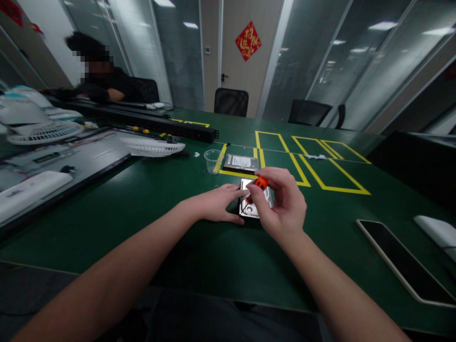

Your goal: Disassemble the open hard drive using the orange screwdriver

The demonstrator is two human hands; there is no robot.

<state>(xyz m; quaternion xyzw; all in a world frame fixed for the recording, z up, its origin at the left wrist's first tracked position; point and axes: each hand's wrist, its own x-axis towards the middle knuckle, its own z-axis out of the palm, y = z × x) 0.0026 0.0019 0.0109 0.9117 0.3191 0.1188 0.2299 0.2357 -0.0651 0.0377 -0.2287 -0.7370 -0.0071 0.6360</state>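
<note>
A silver hard drive (253, 210) lies flat on the green table in front of me, partly covered by my hands. My right hand (283, 204) is closed around an orange and black screwdriver (261, 183), tilted so that its shaft points down to the drive's near left corner. The fingers of my left hand (224, 202) are spread, with the thumb and fingertips against the left side and top of the drive. Just beyond it sits a second hard drive (241, 162), label up. A clear plastic cup (213, 162) stands to that drive's left.
White fan parts (153, 146), a long black bar (178, 127) and a large flat panel (89, 156) occupy the left side. At right lies a tablet-like device (402, 256). Yellow tape (331, 190) outlines rectangles on the table. A person (107, 80) sits at the far left.
</note>
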